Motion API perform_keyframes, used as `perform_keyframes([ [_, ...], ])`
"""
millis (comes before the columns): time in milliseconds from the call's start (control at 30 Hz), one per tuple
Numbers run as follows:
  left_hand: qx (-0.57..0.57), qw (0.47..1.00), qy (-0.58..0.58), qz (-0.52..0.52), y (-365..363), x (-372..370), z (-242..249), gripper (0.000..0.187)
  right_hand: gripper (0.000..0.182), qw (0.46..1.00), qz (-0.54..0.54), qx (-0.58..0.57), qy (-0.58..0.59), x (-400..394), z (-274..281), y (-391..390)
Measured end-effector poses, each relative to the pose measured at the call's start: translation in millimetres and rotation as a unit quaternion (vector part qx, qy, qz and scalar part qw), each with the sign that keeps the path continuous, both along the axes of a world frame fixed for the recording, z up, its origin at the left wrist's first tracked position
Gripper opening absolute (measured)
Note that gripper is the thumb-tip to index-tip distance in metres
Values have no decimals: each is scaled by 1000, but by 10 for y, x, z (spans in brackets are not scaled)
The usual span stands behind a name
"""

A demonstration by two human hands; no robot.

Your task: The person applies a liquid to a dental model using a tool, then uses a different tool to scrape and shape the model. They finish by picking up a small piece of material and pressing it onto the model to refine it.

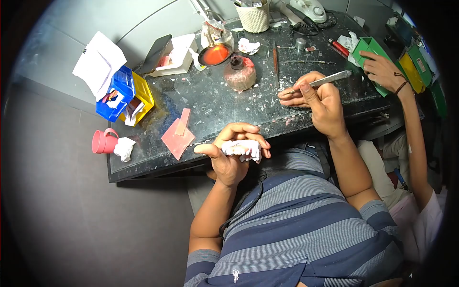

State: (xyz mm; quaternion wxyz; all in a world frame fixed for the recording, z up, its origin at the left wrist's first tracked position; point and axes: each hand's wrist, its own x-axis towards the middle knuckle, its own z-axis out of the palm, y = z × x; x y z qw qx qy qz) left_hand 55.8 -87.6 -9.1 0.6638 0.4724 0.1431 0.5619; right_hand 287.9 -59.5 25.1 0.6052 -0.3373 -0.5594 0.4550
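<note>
My left hand (228, 168) is turned palm up near the table's front edge. A white dental plaster cast (242, 149) rests in it, with the fingers curled behind and the thumb stretched out to the left. My right hand (329, 109) grips a metal spatula (333, 78) between thumb and fingers, its flat end pointing up to the right. The spatula is apart from the cast. Left of my left hand, a pink wax sheet (177, 142) lies on the table with a narrower wax strip (182, 121) over it. A round wax-smeared bottle (240, 78) stands farther back.
Blue (111, 111) and yellow bins (144, 94), a pink mug (103, 142) and crumpled tissue (124, 149) stand left. Behind are a white tray (180, 62), an orange-lit round pan (215, 55) and a woven basket (254, 18). At right, another person's hand (382, 71) touches a green bin (365, 48).
</note>
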Motion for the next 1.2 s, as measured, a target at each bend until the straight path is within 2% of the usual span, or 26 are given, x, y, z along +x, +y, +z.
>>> perform_keyframes([
  [33,0,1000,0,0,-6,2,6,114,26,1000,6,-8,7,0,5,-1],
  [100,27,991,129,27,-28,11,61,118,25,999,24,-34,22,-22,58,-52],
  [233,140,907,391,75,-101,113,304,124,22,993,51,-104,26,-130,122,-187],
  [267,141,912,379,74,-112,132,278,114,22,993,42,-104,25,-164,113,-207],
  [300,142,912,379,75,-113,128,252,114,22,993,42,-103,25,-177,116,-216],
  [367,190,865,449,117,-108,123,230,101,24,989,34,-145,12,-193,130,-225],
  [400,217,853,449,151,-117,124,229,92,24,989,34,-143,12,-203,139,-229],
  [533,263,824,466,187,-136,135,197,91,24,980,19,-190,52,-226,180,-235],
  [600,293,761,539,211,-156,143,210,94,24,980,12,-192,53,-227,179,-237],
  [733,293,744,562,210,-186,166,267,90,26,984,-9,-172,51,-235,173,-236],
  [833,274,752,564,201,-154,137,247,92,28,987,-24,-146,65,-223,239,-250],
  [900,106,903,397,127,-93,100,231,93,29,989,-32,-124,75,-223,257,-249],
  [933,10,950,301,75,-97,84,221,95,29,994,-56,-78,60,-233,248,-248],
  [1000,-55,973,223,25,-16,35,233,106,28,996,-87,6,22,-234,189,-220],
  [1133,-101,985,140,-27,27,-62,209,111,30,996,-91,18,-16,-154,125,-153],
  [1200,-115,986,122,-11,6,-37,233,109,35,992,-94,-78,-28,-111,173,-149],
])
